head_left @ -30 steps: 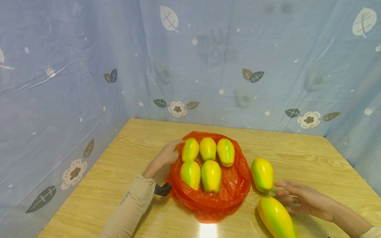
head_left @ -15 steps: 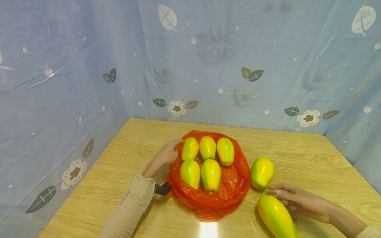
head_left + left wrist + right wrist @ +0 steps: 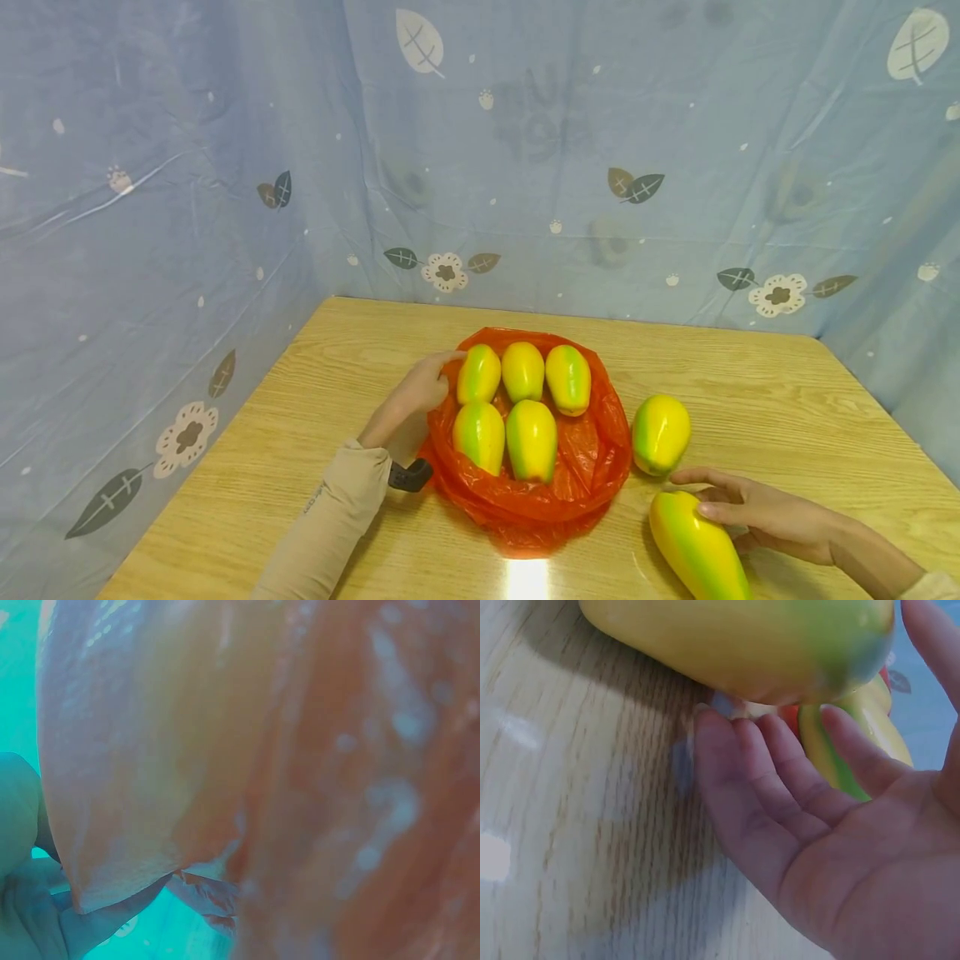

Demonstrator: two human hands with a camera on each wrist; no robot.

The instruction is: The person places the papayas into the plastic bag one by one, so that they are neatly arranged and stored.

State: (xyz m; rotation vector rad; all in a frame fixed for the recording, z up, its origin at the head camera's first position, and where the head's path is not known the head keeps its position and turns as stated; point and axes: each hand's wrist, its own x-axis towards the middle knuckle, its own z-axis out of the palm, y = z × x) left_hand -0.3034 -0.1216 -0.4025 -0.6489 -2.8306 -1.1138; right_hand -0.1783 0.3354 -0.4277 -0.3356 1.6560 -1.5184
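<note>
A red plastic bag [image 3: 581,467] lies opened wide on the table, with several yellow-green papayas [image 3: 532,440] inside in two rows. At its left rim, my left hand [image 3: 420,387] holds the bag's edge; the left wrist view shows the translucent film [image 3: 150,750] between thumb and fingers. My right hand [image 3: 780,512] is beside the long papaya [image 3: 697,546] at the lower right, its thumb over the fruit's upper end. In the right wrist view the fingers [image 3: 772,772] are loosely bent below the papaya [image 3: 742,645], not closed round it.
Another papaya [image 3: 661,435] lies on the table between the bag and my right hand. The wooden table [image 3: 360,342] is bordered at the back and sides by a blue patterned curtain [image 3: 480,150].
My right hand has moved slightly left, and its thumb has come over the long papaya's upper end. The loose papaya behind it has turned slightly. My left hand stays at the bag's rim.
</note>
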